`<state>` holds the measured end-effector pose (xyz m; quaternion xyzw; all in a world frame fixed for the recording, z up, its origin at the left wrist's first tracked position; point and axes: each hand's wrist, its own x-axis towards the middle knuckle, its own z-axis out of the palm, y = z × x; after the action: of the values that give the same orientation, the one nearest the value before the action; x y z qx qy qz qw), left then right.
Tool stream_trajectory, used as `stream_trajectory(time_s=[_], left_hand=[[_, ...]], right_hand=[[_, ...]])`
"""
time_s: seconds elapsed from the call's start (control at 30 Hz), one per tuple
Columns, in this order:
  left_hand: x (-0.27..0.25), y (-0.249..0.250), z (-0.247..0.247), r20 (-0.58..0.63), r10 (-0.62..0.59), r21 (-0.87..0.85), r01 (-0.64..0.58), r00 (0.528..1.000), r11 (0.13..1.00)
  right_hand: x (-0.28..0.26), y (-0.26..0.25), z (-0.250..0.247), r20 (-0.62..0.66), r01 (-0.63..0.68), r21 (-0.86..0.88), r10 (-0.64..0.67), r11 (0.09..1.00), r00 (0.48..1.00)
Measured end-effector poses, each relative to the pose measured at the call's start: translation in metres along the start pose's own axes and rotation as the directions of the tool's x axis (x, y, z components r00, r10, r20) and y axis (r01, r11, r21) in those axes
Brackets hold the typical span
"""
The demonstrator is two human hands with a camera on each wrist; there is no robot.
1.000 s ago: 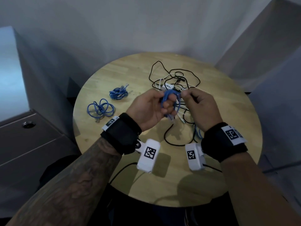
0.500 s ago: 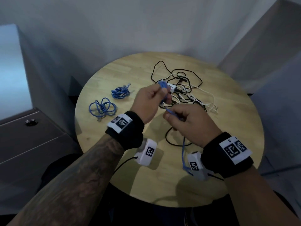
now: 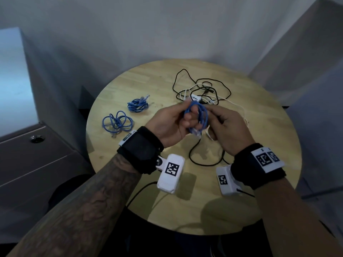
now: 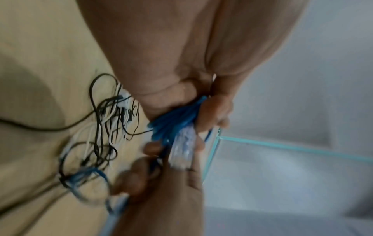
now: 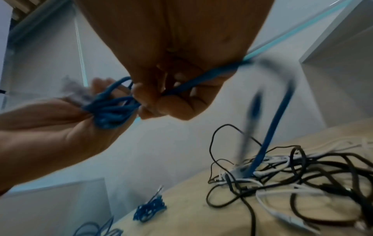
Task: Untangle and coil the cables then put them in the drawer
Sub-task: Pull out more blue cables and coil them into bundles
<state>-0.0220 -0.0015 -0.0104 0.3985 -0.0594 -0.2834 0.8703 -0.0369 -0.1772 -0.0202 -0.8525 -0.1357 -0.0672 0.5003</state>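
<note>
Above the middle of the round table, my left hand grips a small coil of blue cable, loops bunched between fingers and thumb. A clear plug hangs from the coil. My right hand is close beside it and pinches a loose strand of the same blue cable. That strand arcs down into the tangle of black and white cables on the table. The tangle lies just beyond both hands.
Two blue cable bundles lie on the left of the wooden table: a tight one and a looser one. A grey drawer unit with a round lock stands left of the table. Walls close in behind.
Half a second ago my right hand was drawn back toward me with the strand stretched out. It has now come back up to the coil in my left hand.
</note>
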Motion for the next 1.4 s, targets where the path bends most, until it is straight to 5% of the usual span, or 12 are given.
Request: stream_trajectory(time_s=[0.13, 0.3, 0.5, 0.6, 0.7, 0.8, 0.93, 1.03, 1.13, 1.2, 1.3, 1.4], left_hand=[[0.002, 0.011, -0.013, -0.112, 0.138, -0.316, -0.167, 0.984, 0.934], [0.006, 0.016, -0.023, -0.275, 0.275, -0.267, -0.348, 0.921, 0.899], [0.013, 0.013, -0.033, -0.398, 0.441, 0.113, -0.434, 0.804, 0.894], [0.011, 0.004, -0.026, -0.337, 0.55, 0.487, -0.359, 0.764, 0.797], [0.01, -0.005, -0.021, -0.211, 0.528, 0.746, -0.213, 0.823, 0.631], [0.008, -0.006, -0.019, -0.155, 0.365, 0.842, -0.071, 0.918, 0.535], [-0.003, -0.01, -0.005, -0.062, 0.044, 0.833, 0.028, 0.997, 0.552], [-0.007, -0.012, 0.003, 0.031, 0.003, 0.805, -0.027, 0.999, 0.593], [-0.007, -0.007, 0.003, 0.016, 0.006, 0.571, -0.014, 1.0, 0.821], [-0.007, -0.003, 0.003, 0.041, -0.005, 0.374, -0.011, 0.999, 0.927], [-0.009, 0.003, 0.005, 0.051, -0.013, 0.173, 0.004, 0.999, 0.985], [-0.009, 0.003, 0.005, 0.062, -0.004, 0.083, -0.001, 0.998, 0.997]], right_hand=[[-0.008, 0.004, 0.016, 0.204, -0.077, -0.144, 0.106, 0.987, 0.973], [-0.014, -0.002, 0.021, 0.37, -0.198, -0.079, 0.214, 0.977, 0.904], [-0.021, -0.014, 0.018, 0.429, -0.177, -0.07, 0.19, 0.982, 0.883], [-0.023, -0.021, 0.006, 0.391, -0.194, 0.013, 0.173, 0.981, 0.904], [-0.022, -0.025, -0.006, 0.268, -0.191, 0.149, 0.146, 0.97, 0.952], [-0.02, -0.02, -0.014, 0.091, -0.14, 0.193, 0.125, 0.971, 0.988], [-0.014, -0.01, -0.017, -0.098, -0.032, 0.064, 0.038, 0.997, 0.994], [-0.011, -0.002, -0.017, -0.161, -0.028, 0.029, 0.033, 0.999, 0.986], [-0.01, -0.003, -0.014, -0.088, -0.004, -0.015, 0.002, 1.0, 0.996], [-0.01, -0.007, -0.01, 0.022, -0.047, 0.106, 0.045, 0.993, 0.999], [-0.01, -0.014, -0.007, 0.165, -0.18, 0.364, 0.127, 0.914, 0.978], [-0.01, -0.015, -0.008, 0.187, -0.179, 0.401, 0.111, 0.898, 0.976]])
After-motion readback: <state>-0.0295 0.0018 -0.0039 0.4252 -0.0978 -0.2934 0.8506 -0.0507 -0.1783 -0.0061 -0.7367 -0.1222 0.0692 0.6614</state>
